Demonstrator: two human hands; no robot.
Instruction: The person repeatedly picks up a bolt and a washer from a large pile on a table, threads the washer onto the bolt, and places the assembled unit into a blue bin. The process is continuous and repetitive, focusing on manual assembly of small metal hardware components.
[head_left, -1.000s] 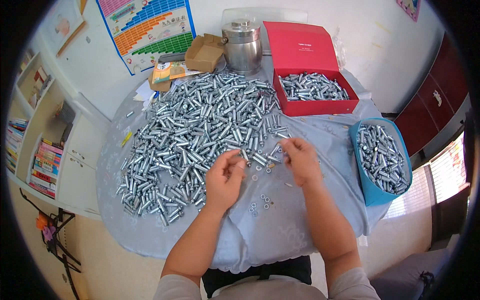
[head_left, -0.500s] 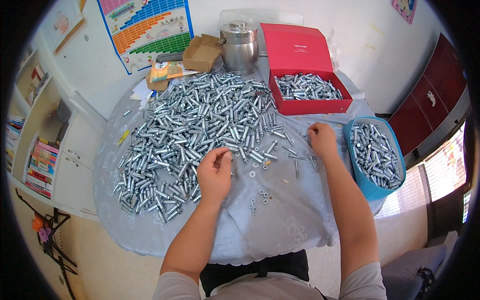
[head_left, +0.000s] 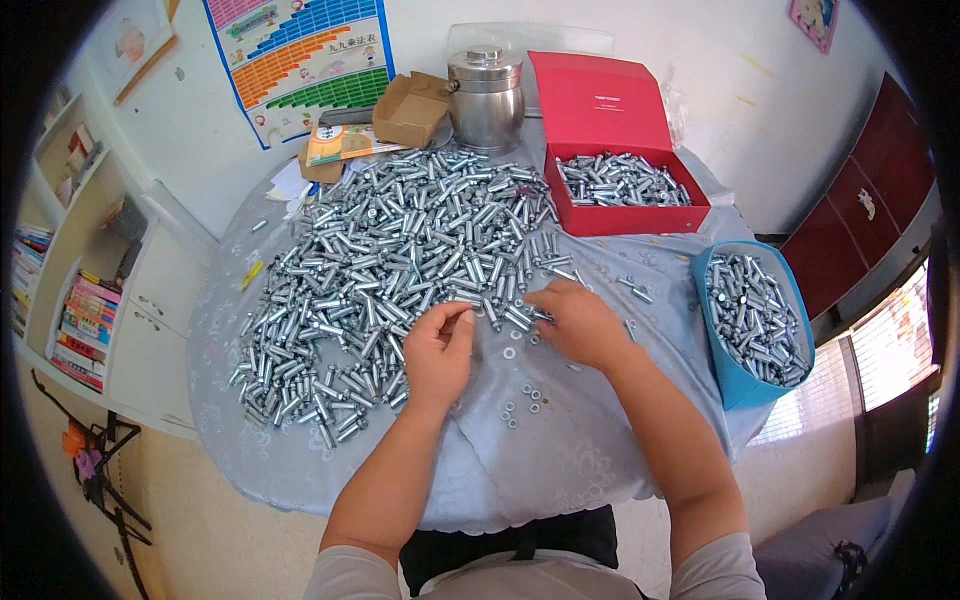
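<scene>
A large heap of silvery expansion bolts (head_left: 400,240) covers the left and middle of the table. At the heap's near right edge is my left hand (head_left: 438,350), its thumb and fingers curled together; what lies between them is hidden. My right hand (head_left: 580,322) is just to its right, palm down, fingers bent together over bolts at the heap's right edge. Whether it grips one is hidden by the hand. In front of the hands lie several loose nuts (head_left: 534,408) and a flat washer (head_left: 509,353). Loose bolts (head_left: 636,290) rest beyond my right wrist.
A red box (head_left: 630,220) holding bolts, lid up, stands at the back right. A blue bin (head_left: 752,395) of bolts is at the table's right edge. Behind the heap stand a steel canister (head_left: 486,105) and an open cardboard box (head_left: 412,105). A grey cloth (head_left: 470,490) covers the table.
My right hand has come left and nearer, from beside the blue bin to the heap's edge. Loose bolts now show where it was. My left hand has barely moved.
</scene>
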